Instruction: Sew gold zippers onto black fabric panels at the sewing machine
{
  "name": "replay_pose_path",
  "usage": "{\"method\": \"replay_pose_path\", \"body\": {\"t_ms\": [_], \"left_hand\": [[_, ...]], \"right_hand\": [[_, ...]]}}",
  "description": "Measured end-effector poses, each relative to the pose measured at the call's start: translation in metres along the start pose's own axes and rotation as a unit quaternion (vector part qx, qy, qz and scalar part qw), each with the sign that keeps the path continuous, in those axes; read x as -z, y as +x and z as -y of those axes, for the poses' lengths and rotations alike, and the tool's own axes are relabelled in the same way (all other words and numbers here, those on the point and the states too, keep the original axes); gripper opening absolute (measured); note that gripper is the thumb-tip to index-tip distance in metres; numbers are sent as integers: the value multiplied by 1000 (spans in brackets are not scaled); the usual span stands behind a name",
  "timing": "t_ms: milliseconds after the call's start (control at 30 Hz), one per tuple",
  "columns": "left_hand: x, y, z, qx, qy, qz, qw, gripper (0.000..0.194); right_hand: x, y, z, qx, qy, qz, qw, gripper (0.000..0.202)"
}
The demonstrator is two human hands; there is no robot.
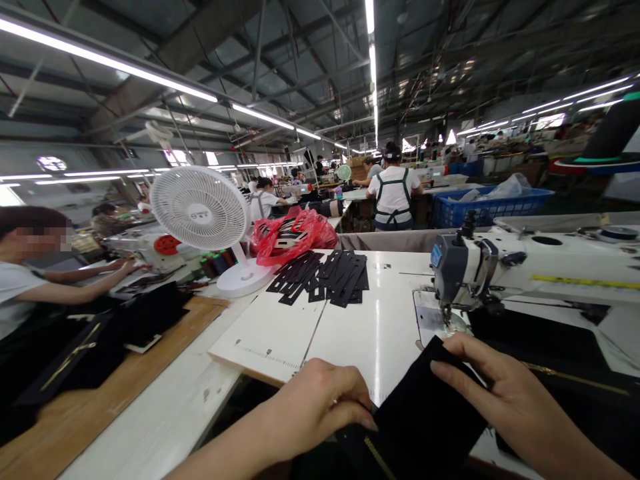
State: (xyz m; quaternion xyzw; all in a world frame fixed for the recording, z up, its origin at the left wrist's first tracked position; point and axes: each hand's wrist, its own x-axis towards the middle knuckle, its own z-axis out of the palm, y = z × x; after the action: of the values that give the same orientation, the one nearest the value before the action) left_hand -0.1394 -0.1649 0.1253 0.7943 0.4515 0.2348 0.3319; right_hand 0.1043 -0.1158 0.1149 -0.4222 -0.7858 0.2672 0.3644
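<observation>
A black fabric piece (425,413) hangs between my two hands at the front edge of the sewing table. My left hand (325,403) is closed in a pinch on its left side, close to a strip of gold zipper (379,457). With thumb and fingers, my right hand (495,383) grips the upper right corner. Just beyond that corner is the sewing machine's needle area (447,313). More black fabric with a gold zipper (575,378) lies to the right, beneath the machine arm and partly behind my right forearm.
Black slotted strips (345,277) lie piled on the white tabletop (270,333), beside a red plastic bag (295,233). A white fan (200,213) stands at the left. A co-worker (30,267) sits far left with black fabric; a blue basket (490,207) stands behind the machine (550,260).
</observation>
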Motion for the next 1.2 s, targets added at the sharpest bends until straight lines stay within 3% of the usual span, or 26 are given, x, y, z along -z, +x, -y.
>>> {"method": "replay_pose_path", "body": {"t_ms": [200, 467, 700, 1067, 1200], "left_hand": [[1, -6, -1, -31, 93, 3, 995, 20], [-2, -9, 5, -29, 61, -19, 998, 24], [-8, -11, 13, -27, 55, -58, 996, 26], [-8, -12, 11, -9, 13, -71, 997, 15], [-8, -9, 11, -3, 20, -61, 998, 30]], "right_hand": [[-1, -9, 0, 55, -18, -45, 997, 15], [-6, -16, -6, 59, -46, -95, 993, 22], [-3, -15, 1, 81, -43, -89, 992, 17], [-3, -15, 5, 74, -31, -98, 992, 21], [-5, -15, 1, 88, -42, -108, 989, 18]]}}
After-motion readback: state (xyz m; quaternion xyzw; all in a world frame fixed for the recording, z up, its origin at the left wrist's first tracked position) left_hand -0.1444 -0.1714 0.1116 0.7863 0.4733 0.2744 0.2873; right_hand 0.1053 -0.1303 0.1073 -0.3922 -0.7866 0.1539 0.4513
